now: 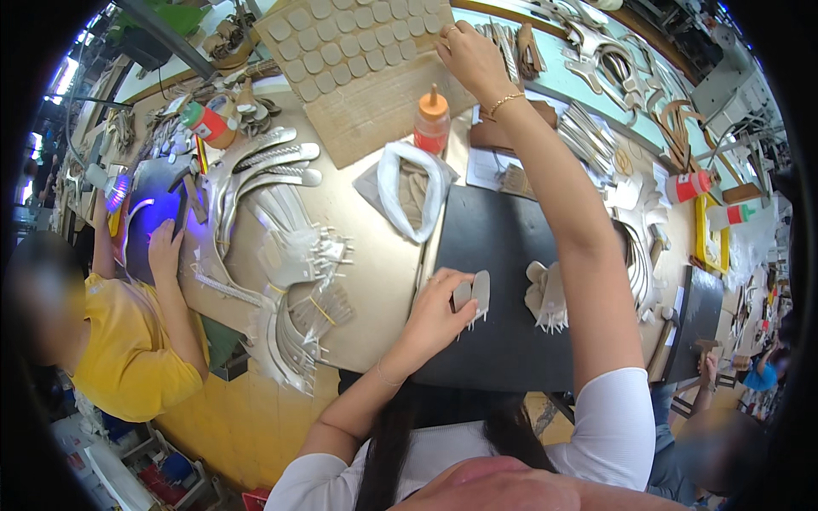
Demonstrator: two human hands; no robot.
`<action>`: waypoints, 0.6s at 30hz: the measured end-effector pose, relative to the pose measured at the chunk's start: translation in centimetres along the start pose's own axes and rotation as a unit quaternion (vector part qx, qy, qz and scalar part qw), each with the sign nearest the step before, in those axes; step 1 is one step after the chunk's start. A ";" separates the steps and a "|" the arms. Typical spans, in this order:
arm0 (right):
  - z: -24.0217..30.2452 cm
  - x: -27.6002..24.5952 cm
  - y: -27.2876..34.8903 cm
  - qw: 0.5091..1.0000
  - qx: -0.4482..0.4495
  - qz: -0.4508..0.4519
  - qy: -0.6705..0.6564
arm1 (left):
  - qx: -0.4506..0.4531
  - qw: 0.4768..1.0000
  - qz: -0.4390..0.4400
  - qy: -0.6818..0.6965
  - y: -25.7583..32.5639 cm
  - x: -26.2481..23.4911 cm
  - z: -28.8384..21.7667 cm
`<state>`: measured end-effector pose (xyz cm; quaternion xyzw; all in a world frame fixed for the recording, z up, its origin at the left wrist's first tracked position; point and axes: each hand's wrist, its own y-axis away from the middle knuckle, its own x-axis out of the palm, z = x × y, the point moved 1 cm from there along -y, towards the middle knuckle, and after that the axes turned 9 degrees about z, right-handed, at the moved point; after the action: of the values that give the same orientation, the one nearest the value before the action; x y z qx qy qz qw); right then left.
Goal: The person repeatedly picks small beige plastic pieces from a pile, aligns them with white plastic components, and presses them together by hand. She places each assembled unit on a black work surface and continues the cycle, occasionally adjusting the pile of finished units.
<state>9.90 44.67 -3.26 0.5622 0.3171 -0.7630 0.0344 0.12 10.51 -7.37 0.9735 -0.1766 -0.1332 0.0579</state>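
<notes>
My left hand (434, 319) is closed around rounded grey-beige strap ends (482, 294), which look like leather, above a black work mat (498, 238). Thin pale strips stick out below them. My right arm stretches far forward. Its hand (473, 58), fingers bent together, is at the right edge of a cardboard sheet (366, 111) laid with rows of rounded beige patches (328, 31). Whatever lies between those fingertips is too small to make out. A similar bunch of strap ends (548, 295) rests on the mat, partly behind my right forearm.
An orange-capped glue bottle (432, 122) stands behind a white-rimmed bag (385, 192) of beige pieces. Bundled silver-grey straps (285, 247) cover the table to the left. A co-worker in yellow (141, 349) works under a violet lamp (118, 189). More straps (588, 136) lie right.
</notes>
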 end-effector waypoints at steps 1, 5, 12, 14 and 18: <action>-0.1 0.6 -1.1 1.000 0.020 0.012 0.016 | -0.040 0.997 0.019 0.063 0.0 -0.4 0.4; -0.4 1.7 -3.2 0.999 0.012 -0.006 0.049 | -0.119 0.964 0.066 0.229 -0.4 -1.6 1.3; -1.0 3.5 -4.0 0.997 0.005 0.008 0.081 | -0.123 0.888 0.050 0.440 -1.0 -2.8 1.7; -1.3 3.8 -3.7 0.998 0.017 -0.055 0.030 | -0.121 0.869 0.045 0.477 -1.0 -3.0 1.8; -2.3 3.0 -3.1 0.983 0.041 -0.177 -0.023 | -0.106 0.874 0.035 0.473 -0.8 -3.4 1.5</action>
<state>9.43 49.22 -4.87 0.4807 0.3793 -0.7819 -0.1174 -3.05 12.39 -8.16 0.9015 -0.1468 0.3275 0.2419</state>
